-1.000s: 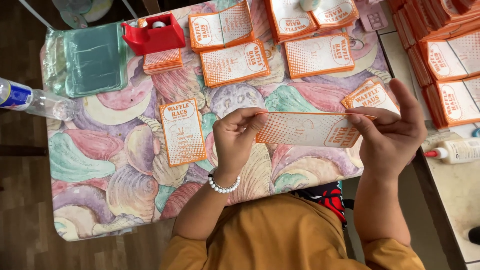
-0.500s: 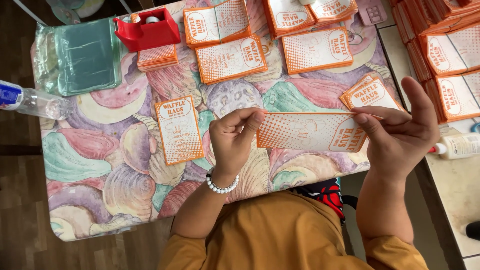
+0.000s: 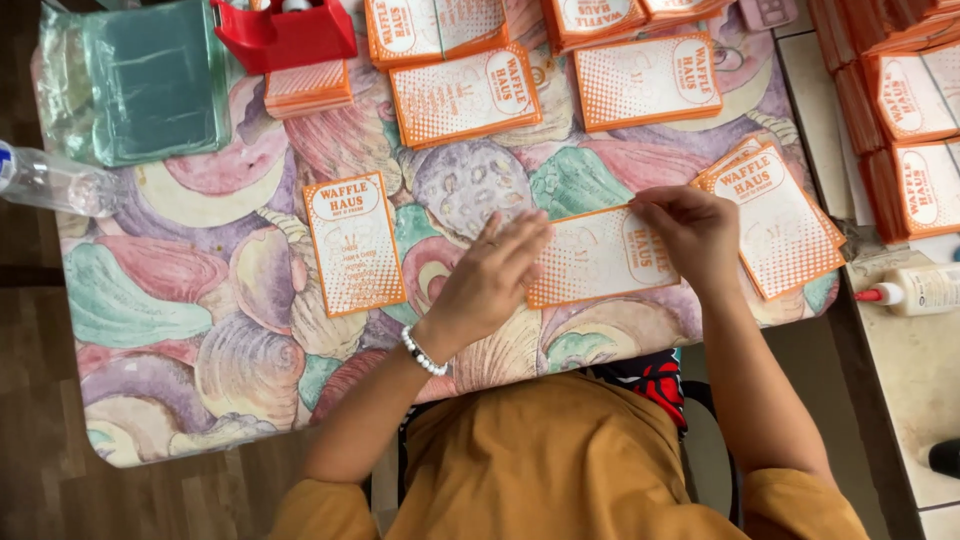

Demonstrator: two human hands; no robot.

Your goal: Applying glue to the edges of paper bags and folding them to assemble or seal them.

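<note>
Worktop (image 3: 200, 330) covered in a pastel shell-pattern cloth, seen from above.

Left hand (image 3: 492, 275): flat, fingers extended and released, palm down on the left end of an orange-and-white printed card (image 3: 600, 255). Beaded bracelet (image 3: 424, 352) on that wrist.

Right hand (image 3: 692, 232): fingers curled, pinching the card's upper right edge between thumb and fingertips.

The card lies lengthwise on the worktop, near the front edge, somewhat right of centre, slightly tilted. Whether it is a single sheet or a folded sleeve cannot be told.

Just right of the right hand: a small fanned stack of matching cards (image 3: 775, 215), near the worktop's right edge. Left of the left hand, apart from it: one card lying upright alone (image 3: 355, 243).

Along the back edge: several stacks of the same cards (image 3: 465, 95), a red tape dispenser (image 3: 285, 35), a narrow pile of orange strips (image 3: 308, 88) just in front of it. Back left corner: a packet of clear plastic sleeves (image 3: 150, 80). A clear plastic bottle (image 3: 50, 180) overhangs the left edge.

On the neighbouring surface to the right: more orange card stacks (image 3: 905, 100) and a white glue bottle with red nozzle (image 3: 915, 290).
</note>
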